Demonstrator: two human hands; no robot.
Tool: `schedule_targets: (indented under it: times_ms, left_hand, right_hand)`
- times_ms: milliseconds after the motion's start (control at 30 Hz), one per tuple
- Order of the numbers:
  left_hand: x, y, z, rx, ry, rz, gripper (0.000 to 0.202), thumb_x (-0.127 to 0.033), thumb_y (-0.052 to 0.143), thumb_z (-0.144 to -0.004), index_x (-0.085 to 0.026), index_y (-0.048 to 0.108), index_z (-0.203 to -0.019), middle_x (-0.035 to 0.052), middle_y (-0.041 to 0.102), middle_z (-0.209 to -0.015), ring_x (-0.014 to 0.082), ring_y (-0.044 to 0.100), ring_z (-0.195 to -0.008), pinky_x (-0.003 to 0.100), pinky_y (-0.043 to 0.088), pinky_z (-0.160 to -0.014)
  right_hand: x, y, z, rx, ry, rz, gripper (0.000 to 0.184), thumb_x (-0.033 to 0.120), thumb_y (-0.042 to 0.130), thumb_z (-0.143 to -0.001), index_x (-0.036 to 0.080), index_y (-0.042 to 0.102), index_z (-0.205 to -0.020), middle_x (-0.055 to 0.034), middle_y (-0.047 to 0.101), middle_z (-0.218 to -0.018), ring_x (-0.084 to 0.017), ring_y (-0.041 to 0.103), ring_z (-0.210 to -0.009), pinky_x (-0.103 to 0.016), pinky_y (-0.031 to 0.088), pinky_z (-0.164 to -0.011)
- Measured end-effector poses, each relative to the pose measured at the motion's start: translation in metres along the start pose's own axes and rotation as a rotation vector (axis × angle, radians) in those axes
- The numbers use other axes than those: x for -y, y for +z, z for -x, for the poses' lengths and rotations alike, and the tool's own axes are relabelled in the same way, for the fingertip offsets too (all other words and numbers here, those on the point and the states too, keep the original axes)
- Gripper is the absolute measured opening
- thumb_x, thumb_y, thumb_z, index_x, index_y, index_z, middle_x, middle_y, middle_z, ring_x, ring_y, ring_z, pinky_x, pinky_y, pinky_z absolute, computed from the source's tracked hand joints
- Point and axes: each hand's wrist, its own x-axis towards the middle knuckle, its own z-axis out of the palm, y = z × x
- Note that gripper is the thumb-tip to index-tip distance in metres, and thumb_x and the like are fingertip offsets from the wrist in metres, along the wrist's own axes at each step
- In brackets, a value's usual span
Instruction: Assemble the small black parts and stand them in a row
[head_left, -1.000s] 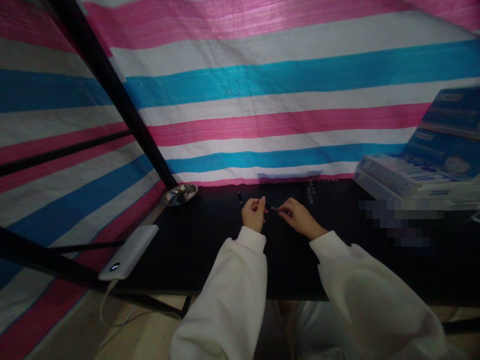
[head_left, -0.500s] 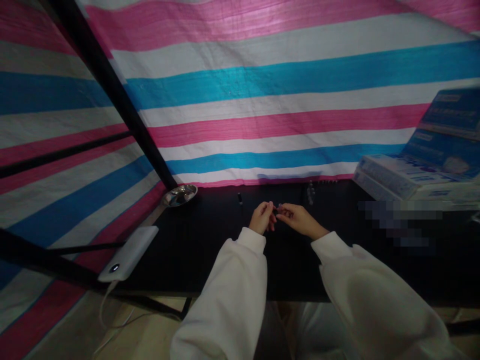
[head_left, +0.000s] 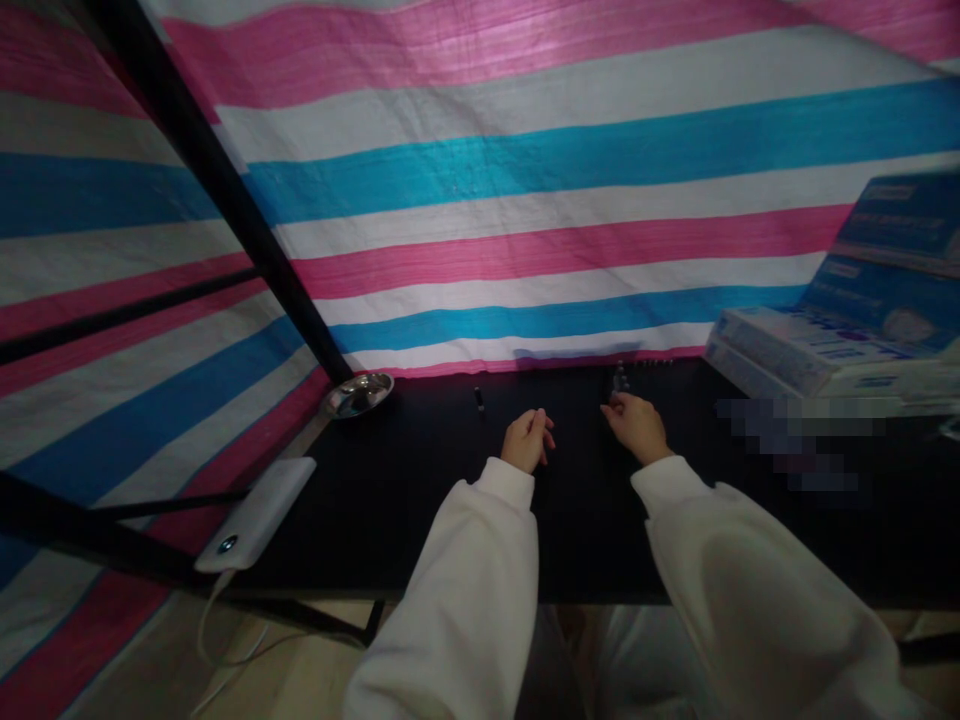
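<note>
My left hand (head_left: 529, 440) is above the middle of the black table, thumb laid against curled fingers; what it holds, if anything, is too small to make out. To its right, my right hand (head_left: 637, 428) has its fingertips pressed together low over the table, just in front of a small cluster of clear, shiny pieces (head_left: 620, 381). Whether the fingers touch or pinch one of them is hidden. Beyond my left hand lies a short dark stick with a pale end (head_left: 479, 400).
A shiny metal dish (head_left: 360, 396) sits at the table's far left corner. A white power bank (head_left: 256, 515) with a cable lies on the left edge. Blue and white boxes (head_left: 832, 350) are stacked at the right. Striped sheeting (head_left: 525, 230) hangs behind the black table (head_left: 375, 500).
My right hand has moved away from my left, to the right, and is at the cluster of clear pieces. My left hand has stayed almost in place.
</note>
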Motion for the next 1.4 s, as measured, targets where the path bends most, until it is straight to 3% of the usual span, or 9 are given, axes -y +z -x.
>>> schedule_targets:
  times_ms: [300,467,700,933,1200,1400]
  left_hand:
    - [0.000,0.000,0.003,-0.013,0.056,-0.060,0.039,-0.048,0.031,-0.080,-0.015,0.050,-0.071,-0.0024,0.052,-0.049,0.0043,0.038,-0.029,0.016,0.027,-0.033]
    - [0.000,0.000,0.001,-0.059,0.027,0.022,0.042,-0.051,0.030,-0.079,-0.015,0.049,-0.073,-0.0022,0.051,-0.048,0.0040,0.037,-0.028,0.016,0.025,-0.030]
    - [-0.003,-0.012,-0.008,-0.383,-0.078,0.321,0.034,-0.048,0.031,-0.079,-0.016,0.044,-0.083,-0.0031,0.051,-0.055,0.0051,0.041,-0.030,0.015,0.022,-0.029]
    - [0.008,-0.027,-0.019,-0.629,-0.217,0.624,0.030,-0.038,0.026,-0.083,-0.019,0.034,-0.106,0.0065,0.058,-0.084,0.0106,0.057,-0.060,0.018,0.038,-0.042]
    - [0.009,-0.040,-0.026,-0.545,-0.315,0.956,0.055,-0.056,0.017,-0.079,-0.025,0.026,-0.123,0.0151,0.045,-0.113,0.0177,0.056,-0.090,0.026,0.047,-0.063]
    - [0.016,-0.051,-0.034,-0.469,-0.276,1.091,0.070,-0.062,0.021,-0.074,-0.035,-0.006,-0.132,0.0126,0.038,-0.123,0.0186,0.054,-0.096,0.031,0.045,-0.071]
  right_hand:
    - [-0.001,0.010,-0.002,0.031,0.013,0.010,0.026,0.036,0.046,-0.077,0.019,0.059,-0.090,-0.0088,0.064,-0.081,-0.020,0.059,-0.080,-0.028,0.041,-0.063]
    - [-0.008,0.008,-0.005,0.081,0.048,0.026,0.024,0.034,0.047,-0.077,0.019,0.058,-0.092,-0.0105,0.063,-0.084,-0.021,0.059,-0.080,-0.029,0.041,-0.064]
    - [-0.024,0.005,-0.010,0.031,0.158,0.087,0.027,0.037,0.050,-0.075,0.017,0.061,-0.089,-0.0139,0.063,-0.084,-0.025,0.060,-0.081,-0.031,0.042,-0.064]
    - [-0.025,0.008,-0.013,0.065,0.197,0.103,0.029,0.039,0.051,-0.073,0.017,0.062,-0.088,-0.0138,0.063,-0.086,-0.026,0.059,-0.084,-0.032,0.043,-0.064]
    - [-0.022,-0.003,-0.007,0.155,0.190,0.162,0.038,0.044,0.053,-0.070,0.014,0.060,-0.093,-0.0166,0.062,-0.088,-0.027,0.059,-0.084,-0.032,0.044,-0.063]
    - [-0.012,-0.023,0.002,0.278,0.168,0.264,0.037,0.039,0.052,-0.071,0.011,0.060,-0.095,-0.0196,0.060,-0.094,-0.029,0.058,-0.088,-0.035,0.044,-0.067]
